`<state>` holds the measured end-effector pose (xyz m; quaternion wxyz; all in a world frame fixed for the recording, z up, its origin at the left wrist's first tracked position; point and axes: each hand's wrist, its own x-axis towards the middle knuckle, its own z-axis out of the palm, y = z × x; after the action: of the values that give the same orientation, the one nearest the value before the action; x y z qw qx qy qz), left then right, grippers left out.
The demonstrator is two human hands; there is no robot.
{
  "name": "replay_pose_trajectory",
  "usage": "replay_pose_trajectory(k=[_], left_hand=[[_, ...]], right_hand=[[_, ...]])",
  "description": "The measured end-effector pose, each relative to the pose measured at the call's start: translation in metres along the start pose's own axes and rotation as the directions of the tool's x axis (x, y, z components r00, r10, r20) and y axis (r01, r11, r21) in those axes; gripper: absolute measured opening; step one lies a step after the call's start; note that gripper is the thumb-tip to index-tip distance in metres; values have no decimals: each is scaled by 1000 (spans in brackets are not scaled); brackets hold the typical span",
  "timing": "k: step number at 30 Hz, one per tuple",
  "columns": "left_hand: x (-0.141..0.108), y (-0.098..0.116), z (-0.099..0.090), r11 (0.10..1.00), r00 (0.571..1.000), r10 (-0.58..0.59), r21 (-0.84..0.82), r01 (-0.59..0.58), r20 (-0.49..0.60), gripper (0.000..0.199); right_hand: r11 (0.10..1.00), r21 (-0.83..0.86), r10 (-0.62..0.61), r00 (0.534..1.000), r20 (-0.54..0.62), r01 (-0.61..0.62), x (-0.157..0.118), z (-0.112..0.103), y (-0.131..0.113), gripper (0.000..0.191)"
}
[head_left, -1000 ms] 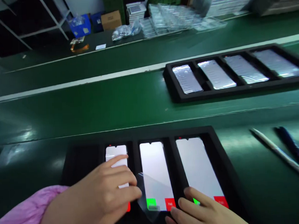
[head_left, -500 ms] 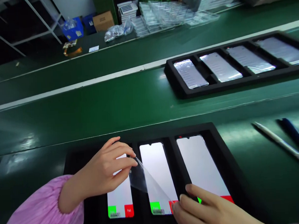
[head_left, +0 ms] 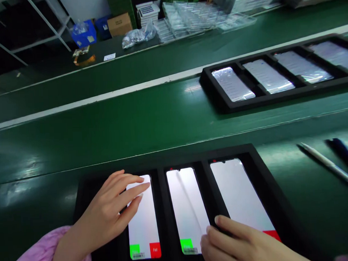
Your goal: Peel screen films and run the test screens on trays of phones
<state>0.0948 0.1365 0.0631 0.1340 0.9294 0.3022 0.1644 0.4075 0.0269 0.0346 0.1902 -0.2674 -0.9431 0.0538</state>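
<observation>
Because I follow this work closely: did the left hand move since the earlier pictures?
Yes. Against the black tray, the left hand moved left, away from the middle phone, and now lies on the left phone.

The left hand (head_left: pixel 108 206) sits at 7 o'clock. It is open and low, with its fingers (head_left: pixel 133 186) spread and pointing to 2 o'clock. A pink sleeve (head_left: pixel 32 254) covers the left arm. The right hand (head_left: pixel 233 245) sits at 5 o'clock, its fingers bent a little and pointing to 10 o'clock.
</observation>
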Motion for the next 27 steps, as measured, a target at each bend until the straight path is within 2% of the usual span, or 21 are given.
replay_pose_trajectory(k=[3,5,7,9,11,15,17,19,24,27], left_hand=[[-13,-15,-2,984,992,-128,126,128,-9,24],[-24,-21,-3,951,976,-214,223,215,-28,22],[-36,-23,-2,925,957,-289,245,289,-40,27],[-50,-21,0,916,937,-346,201,346,-37,33],[-64,-20,3,907,922,-384,166,387,-52,37],[-81,-24,14,855,865,-472,153,496,-168,36],[-81,-28,17,842,841,-493,120,526,-221,35],[-77,-31,18,845,835,-494,93,527,-244,35],[-65,-25,19,824,812,-528,82,561,-249,39],[-58,-20,24,805,795,-554,83,587,-247,42]], right_hand=[[985,98,143,990,5,-143,17,-9,19,27],[929,227,301,953,-3,-293,27,-14,39,25],[787,391,526,850,-25,-476,33,-16,59,15],[658,457,674,738,-3,-599,37,-16,73,9],[610,364,744,667,44,-704,39,-16,78,10],[577,52,812,580,70,-815,43,-14,71,18],[558,-32,829,554,80,-830,45,-13,67,22],[549,-69,835,542,100,-833,46,-12,66,23],[568,11,814,564,140,-823,44,-13,72,19],[556,57,817,558,143,-829,40,-15,78,18]])
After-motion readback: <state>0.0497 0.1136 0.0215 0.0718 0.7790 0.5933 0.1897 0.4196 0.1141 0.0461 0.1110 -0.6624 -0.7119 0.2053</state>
